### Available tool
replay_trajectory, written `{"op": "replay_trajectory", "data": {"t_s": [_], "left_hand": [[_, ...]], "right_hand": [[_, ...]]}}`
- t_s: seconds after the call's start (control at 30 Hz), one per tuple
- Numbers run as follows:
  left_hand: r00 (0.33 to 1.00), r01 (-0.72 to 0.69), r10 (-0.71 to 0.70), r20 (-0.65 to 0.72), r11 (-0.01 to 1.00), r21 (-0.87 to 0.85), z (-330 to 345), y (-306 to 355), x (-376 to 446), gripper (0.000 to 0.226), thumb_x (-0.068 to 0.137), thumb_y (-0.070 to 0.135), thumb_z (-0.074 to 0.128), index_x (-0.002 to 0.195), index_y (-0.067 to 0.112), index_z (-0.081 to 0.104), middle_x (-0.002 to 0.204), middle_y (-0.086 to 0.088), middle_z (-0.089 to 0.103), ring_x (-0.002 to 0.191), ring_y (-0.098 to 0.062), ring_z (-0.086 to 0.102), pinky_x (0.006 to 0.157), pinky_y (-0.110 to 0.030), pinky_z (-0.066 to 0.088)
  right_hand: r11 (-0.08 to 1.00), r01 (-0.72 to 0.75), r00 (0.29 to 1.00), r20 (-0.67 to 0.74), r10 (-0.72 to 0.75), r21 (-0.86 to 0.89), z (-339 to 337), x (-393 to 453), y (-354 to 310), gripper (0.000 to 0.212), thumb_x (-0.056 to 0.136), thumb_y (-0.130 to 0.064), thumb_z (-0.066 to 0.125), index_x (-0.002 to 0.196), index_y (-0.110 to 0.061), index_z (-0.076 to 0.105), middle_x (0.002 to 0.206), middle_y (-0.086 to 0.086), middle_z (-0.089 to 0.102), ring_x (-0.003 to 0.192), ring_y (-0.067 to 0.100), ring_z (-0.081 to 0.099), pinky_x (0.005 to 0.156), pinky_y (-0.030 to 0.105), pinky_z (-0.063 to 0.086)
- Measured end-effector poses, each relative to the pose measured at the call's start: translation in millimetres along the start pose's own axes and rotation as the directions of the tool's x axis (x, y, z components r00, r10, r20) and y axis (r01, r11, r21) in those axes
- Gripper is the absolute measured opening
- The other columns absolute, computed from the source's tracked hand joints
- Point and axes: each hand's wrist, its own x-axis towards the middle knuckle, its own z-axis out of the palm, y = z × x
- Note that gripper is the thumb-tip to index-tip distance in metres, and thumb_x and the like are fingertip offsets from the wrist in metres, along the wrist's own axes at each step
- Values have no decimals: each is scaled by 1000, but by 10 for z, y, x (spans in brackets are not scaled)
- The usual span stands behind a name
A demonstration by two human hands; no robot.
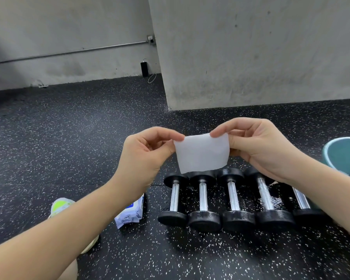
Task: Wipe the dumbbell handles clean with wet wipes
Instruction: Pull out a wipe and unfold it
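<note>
Wet wipe point(202, 154) pinched by its top corners, held above the dumbbell row.

Thin, limp and light by the look of it, hanging flat from the two pinches; likely damp and clingy, best folded into a pad before wrapping round a handle. Left hand point(143, 156) pinching the upper left corner between thumb and forefinger, right hand point(259, 146) pinching the upper right corner likewise. Below the wipe, five dumbbells point(204, 201) side by side on the speckled floor point(69, 138): dense and heavy in all likelihood, chrome handles smooth and probably slippery when wet, liable to roll. Rightmost dumbbell largely hidden behind the right forearm. Left of the row, wipes pack point(130, 214), partly covered by the left forearm. Right of the row, teal bucket point(343, 154) cut off by the frame edge, contents hard to make out.
</note>
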Motion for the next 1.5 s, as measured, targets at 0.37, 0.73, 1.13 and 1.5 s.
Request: {"op": "replay_trajectory", "data": {"t_s": [0.37,0.73,1.13,1.5], "left_hand": [[982,122,-89,168,972,-201,-38,-17,-7,16,68,17,67,81,10,75,81,-15,67,68,-26,59,60,-31,52],[702,513,-489,518,851,108,140,-134,-97,34,85,18,72,112,-4,70,96,-19,70,78,-26,61,61,-31,48],[853,470,-408,325,871,-141,187,-142,-171,25,84,11,67,108,6,72,83,-16,73,58,-22,67,43,-22,45],[835,533,-412,364,769,-353,124,-42,-207,24,93,-3,51,107,4,70,71,-19,68,45,-18,63,39,-21,45]], "right_hand": [[999,-27,995,91,29,-23,-12,-8,-92,21,90,-3,56,89,0,76,88,17,71,76,23,63,62,25,55],[882,45,964,253,86,-470,66,-60,68,35,89,-10,76,118,-28,69,100,1,77,91,28,73,80,39,60],[898,-407,910,162,383,165,341,-278,399,29,88,-25,73,111,-6,74,96,15,73,77,17,65,59,22,53],[948,-243,968,-14,251,208,304,-322,255,21,92,-2,63,112,-1,69,85,27,53,44,16,51,41,23,42]]}}
